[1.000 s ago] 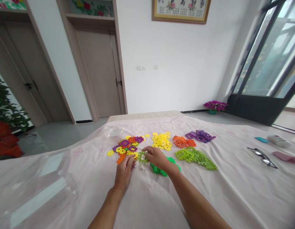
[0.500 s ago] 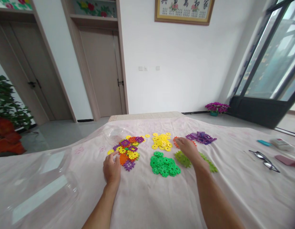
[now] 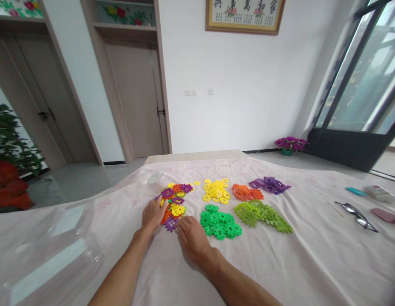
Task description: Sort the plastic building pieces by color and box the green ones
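My left hand [image 3: 153, 214] lies with stretched fingers on the left side of a mixed pile of plastic snowflake pieces [image 3: 178, 209], purple, yellow and orange. At the pile's near right edge is my right hand [image 3: 194, 239], its fingers bent together and the tips against a purple snowflake piece [image 3: 170, 224]. Whether those fingertips pinch anything is hidden. Sorted by colour, more heaps lie to the right: green pieces [image 3: 220, 223], yellow pieces [image 3: 216, 191], orange pieces [image 3: 246, 193], lime pieces [image 3: 262, 213] and purple pieces [image 3: 270, 185].
Clear plastic containers [image 3: 53, 263] stand on the left of the cloth-covered table [image 3: 191, 276], and another clear container [image 3: 154, 178] is behind the mixed pile. Eyeglasses [image 3: 356, 216], a blue object [image 3: 356, 191], a whitish box [image 3: 380, 193] and a dark pink case [image 3: 386, 215] lie at the right.
My right hand has moved left from the orange heap to the mixed pile, uncovering the orange and lime pieces. My left hand has shifted slightly forward over the pile.
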A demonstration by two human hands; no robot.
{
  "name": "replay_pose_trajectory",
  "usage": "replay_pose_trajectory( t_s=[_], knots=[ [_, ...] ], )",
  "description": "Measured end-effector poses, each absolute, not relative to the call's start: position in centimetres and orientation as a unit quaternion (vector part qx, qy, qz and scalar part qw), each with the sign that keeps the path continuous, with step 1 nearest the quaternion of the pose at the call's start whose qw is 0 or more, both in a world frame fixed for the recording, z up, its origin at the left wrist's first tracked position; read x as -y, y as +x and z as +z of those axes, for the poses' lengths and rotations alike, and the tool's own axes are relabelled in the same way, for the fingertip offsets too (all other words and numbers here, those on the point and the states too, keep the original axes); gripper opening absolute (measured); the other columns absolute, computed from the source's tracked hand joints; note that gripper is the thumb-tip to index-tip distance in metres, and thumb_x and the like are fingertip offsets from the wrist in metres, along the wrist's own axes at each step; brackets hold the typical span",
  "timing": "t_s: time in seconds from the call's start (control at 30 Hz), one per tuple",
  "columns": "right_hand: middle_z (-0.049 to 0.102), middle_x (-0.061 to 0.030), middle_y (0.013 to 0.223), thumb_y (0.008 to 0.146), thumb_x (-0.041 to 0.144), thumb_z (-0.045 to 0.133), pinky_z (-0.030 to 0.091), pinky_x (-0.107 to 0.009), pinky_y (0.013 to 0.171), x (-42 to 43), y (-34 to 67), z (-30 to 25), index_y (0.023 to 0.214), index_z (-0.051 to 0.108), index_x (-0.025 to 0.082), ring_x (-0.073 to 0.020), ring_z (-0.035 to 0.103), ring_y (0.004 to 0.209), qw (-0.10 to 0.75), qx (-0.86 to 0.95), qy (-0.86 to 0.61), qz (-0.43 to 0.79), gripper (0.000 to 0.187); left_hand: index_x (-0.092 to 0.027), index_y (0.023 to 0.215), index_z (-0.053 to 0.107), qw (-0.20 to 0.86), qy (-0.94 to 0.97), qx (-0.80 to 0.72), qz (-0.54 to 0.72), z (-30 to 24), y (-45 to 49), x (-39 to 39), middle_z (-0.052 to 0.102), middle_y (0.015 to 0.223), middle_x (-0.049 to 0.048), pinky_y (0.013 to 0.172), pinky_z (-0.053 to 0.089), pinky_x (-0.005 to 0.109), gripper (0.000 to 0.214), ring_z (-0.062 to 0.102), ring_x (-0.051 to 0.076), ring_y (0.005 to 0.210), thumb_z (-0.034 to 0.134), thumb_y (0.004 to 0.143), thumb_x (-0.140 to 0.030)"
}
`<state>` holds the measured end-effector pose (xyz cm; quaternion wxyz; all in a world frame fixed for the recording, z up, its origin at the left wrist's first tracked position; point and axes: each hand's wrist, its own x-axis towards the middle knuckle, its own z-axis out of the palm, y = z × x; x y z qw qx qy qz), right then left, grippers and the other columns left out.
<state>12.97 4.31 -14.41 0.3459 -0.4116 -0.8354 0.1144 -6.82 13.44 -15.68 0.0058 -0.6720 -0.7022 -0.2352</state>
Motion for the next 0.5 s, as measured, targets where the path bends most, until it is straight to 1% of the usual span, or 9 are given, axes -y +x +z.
replay_pose_trajectory(
  t_s=[0.07,0.17,0.23,0.3,0.33,0.4,0.47,0.5],
  knots=[
    [0.064,-0.0054,0.090,0.097,0.018,0.043,0.042,-0.032,0.084,-4.7,13.3,-14.7,0.087,0.063,0.020,-0.0192,0.055,0.088,0.393,0.808,-0.419,0.133,0.022,-0.020,0.130,0.058,-0.004,-0.671,0.696,-0.255,-15.5,-6.0,-13.2,0.065,0.128,0.0077,0.098,0.042,0.029,0.049,0.059,0.019,0.116,0.029,0.098,-0.045],
    [0.062,-0.0046,0.088,0.099,0.022,0.040,0.041,-0.031,0.082,-5.2,13.7,-15.0,0.087,0.062,0.020,-0.0186,0.054,0.087,0.481,0.741,-0.433,0.176,0.025,-0.023,0.119,0.065,0.032,-0.655,0.693,-0.298,-14.6,-4.6,-12.8,0.068,0.120,0.0078,0.096,0.042,0.035,0.044,0.060,0.023,0.110,0.033,0.097,-0.044],
    [0.060,-0.0041,0.085,0.098,0.025,0.040,0.042,-0.031,0.079,-5.5,13.8,-15.2,0.084,0.061,0.020,-0.0184,0.053,0.083,0.521,0.695,-0.450,0.207,0.026,-0.024,0.114,0.067,0.067,-0.693,0.649,-0.305,-13.6,-3.3,-13.2,0.067,0.120,0.0082,0.100,0.040,0.038,0.037,0.058,0.024,0.112,0.040,0.095,-0.041],
    [0.058,-0.0037,0.081,0.097,0.026,0.040,0.042,-0.031,0.075,-5.8,13.9,-15.6,0.082,0.060,0.020,-0.0183,0.052,0.078,0.548,0.659,-0.460,0.232,0.026,-0.026,0.117,0.066,0.081,-0.760,0.578,-0.285,-12.3,-1.6,-14.5,0.064,0.128,0.0065,0.108,0.034,0.038,0.035,0.053,0.023,0.121,0.045,0.093,-0.039],
    [0.058,-0.0034,0.079,0.097,0.026,0.041,0.042,-0.031,0.074,-5.9,13.9,-15.7,0.081,0.059,0.021,-0.0183,0.052,0.076,0.559,0.645,-0.462,0.240,0.025,-0.028,0.122,0.064,0.089,-0.786,0.551,-0.265,-11.7,-0.6,-15.4,0.060,0.135,0.0056,0.113,0.028,0.039,0.037,0.046,0.024,0.130,0.047,0.092,-0.041],
    [0.057,-0.0029,0.077,0.096,0.026,0.042,0.042,-0.030,0.070,-6.1,13.8,-15.8,0.079,0.058,0.021,-0.0182,0.051,0.073,0.574,0.625,-0.466,0.250,0.024,-0.030,0.133,0.057,0.087,-0.809,0.542,-0.209,-10.8,1.4,-17.6,0.048,0.148,0.0059,0.118,0.017,0.046,0.049,0.031,0.028,0.142,0.049,0.089,-0.051],
    [0.056,-0.0022,0.075,0.095,0.026,0.043,0.041,-0.030,0.068,-6.1,13.7,-15.9,0.077,0.058,0.021,-0.0179,0.051,0.072,0.578,0.615,-0.470,0.259,0.024,-0.032,0.143,0.045,0.050,-0.817,0.560,-0.130,-10.2,3.3,-19.8,0.033,0.158,0.0080,0.117,0.012,0.054,0.065,0.019,0.032,0.147,0.048,0.086,-0.062],
    [0.056,-0.0018,0.075,0.095,0.026,0.043,0.041,-0.029,0.067,-6.0,13.6,-15.8,0.077,0.058,0.021,-0.0175,0.051,0.071,0.576,0.614,-0.470,0.263,0.024,-0.034,0.147,0.039,0.027,-0.818,0.568,-0.084,-10.2,4.1,-20.9,0.026,0.161,0.0080,0.116,0.010,0.058,0.070,0.013,0.033,0.149,0.046,0.085,-0.065]
  ],
)
